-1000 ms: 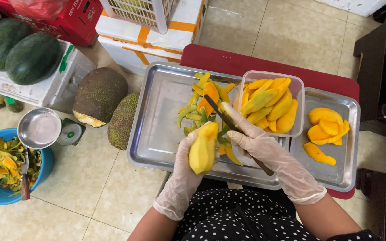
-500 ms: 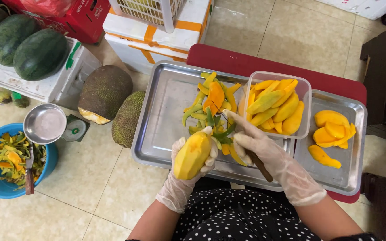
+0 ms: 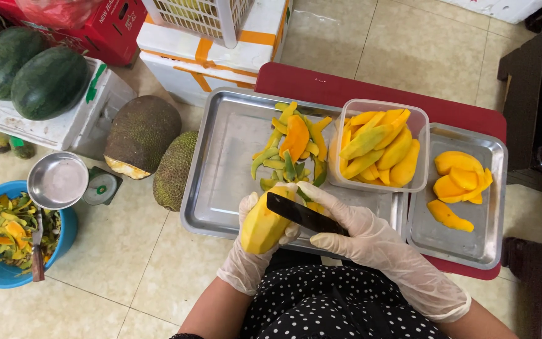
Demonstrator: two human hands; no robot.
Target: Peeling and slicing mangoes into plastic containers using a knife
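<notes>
My left hand [image 3: 250, 263], in a clear glove, holds a peeled yellow mango [image 3: 262, 225] over the front edge of a large steel tray [image 3: 221, 163]. My right hand [image 3: 359, 233], also gloved, grips a dark-bladed knife [image 3: 300, 213] whose blade rests against the mango's top. A heap of green and orange mango peels [image 3: 293, 150] lies on the tray just beyond. A clear plastic tub [image 3: 381, 147] of mango slices stands to the right of the peels. Further right, a smaller steel tray [image 3: 465, 238] carries several mango pieces [image 3: 459, 182].
Both trays rest on a red table [image 3: 321, 85]. On the floor to the left lie two jackfruits [image 3: 142, 135], a steel bowl on a scale [image 3: 58, 181], and a blue basin of peels [image 3: 7, 238]. Watermelons [image 3: 26, 69] sit on a white foam box. Dark wooden furniture [image 3: 534, 113] stands at right.
My left hand drew the mango back toward me and turned it. The knife moved from over the peel heap onto the mango's top.
</notes>
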